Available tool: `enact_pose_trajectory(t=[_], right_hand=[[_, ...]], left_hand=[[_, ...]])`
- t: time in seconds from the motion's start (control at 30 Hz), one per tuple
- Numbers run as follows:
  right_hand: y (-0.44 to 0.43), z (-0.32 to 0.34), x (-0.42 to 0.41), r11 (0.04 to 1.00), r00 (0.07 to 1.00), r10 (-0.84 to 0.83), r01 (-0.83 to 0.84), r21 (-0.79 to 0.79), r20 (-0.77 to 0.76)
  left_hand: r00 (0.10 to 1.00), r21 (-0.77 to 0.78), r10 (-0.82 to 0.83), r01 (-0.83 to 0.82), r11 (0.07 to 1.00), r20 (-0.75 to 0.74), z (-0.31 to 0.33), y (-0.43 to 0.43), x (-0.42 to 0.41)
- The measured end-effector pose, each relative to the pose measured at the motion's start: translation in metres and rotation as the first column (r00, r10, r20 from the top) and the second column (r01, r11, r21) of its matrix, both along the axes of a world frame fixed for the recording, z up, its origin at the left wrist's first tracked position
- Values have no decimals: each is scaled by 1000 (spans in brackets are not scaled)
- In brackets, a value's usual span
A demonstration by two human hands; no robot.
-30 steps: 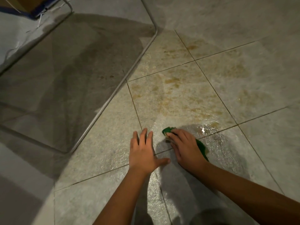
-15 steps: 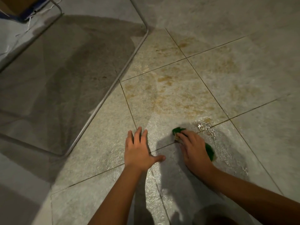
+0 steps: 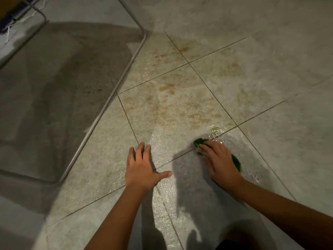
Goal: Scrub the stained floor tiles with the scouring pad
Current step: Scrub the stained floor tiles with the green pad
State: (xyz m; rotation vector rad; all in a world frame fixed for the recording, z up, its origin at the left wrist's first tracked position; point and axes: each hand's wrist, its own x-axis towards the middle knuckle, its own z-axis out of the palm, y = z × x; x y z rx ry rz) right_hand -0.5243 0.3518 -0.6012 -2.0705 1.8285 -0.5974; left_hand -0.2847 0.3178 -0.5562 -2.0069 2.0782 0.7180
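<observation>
While at grout line (image 3: 180, 157), scouring pad (image 3: 200, 141)

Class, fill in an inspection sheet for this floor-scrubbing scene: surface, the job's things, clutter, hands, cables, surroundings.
Surface: grey floor tiles, wet and shiny near the hands; brown stains on the tiles ahead.
Job's things: green scouring pad at a grout line, mostly covered by the right hand.
Clutter: nothing seen.
Hands: left hand flat on the tile, fingers spread; right hand holds the scouring pad down, fingers bent over it.
Cables: white strands top left; cannot tell whether cord or string.
Surroundings: metal tube frame on the left, bordering a darker grey area; blue-edged thing in the corner, cut off.
</observation>
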Motion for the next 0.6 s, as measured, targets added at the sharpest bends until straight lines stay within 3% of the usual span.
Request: enact_pose_trajectory(t=[0.13, 0.3, 0.37, 0.6], right_hand=[[15, 0, -23, 979, 980, -198, 197, -45, -11], [-17, -1, -18, 856, 856, -516, 517, -13, 26], [-28, -1, -6, 868, 868, -496, 496, -7, 23], [-2, 1, 5, 989, 989, -145, 145, -23, 21]], left_hand=[[1000, -11, -6, 6, 1000, 6, -1, 0, 0], [1000, -19, -13, 13, 1000, 10, 0, -1, -1], [1000, -10, -12, 12, 1000, 15, 1, -1, -2], [1000, -5, -8, 8, 1000, 13, 1, -2, -2]])
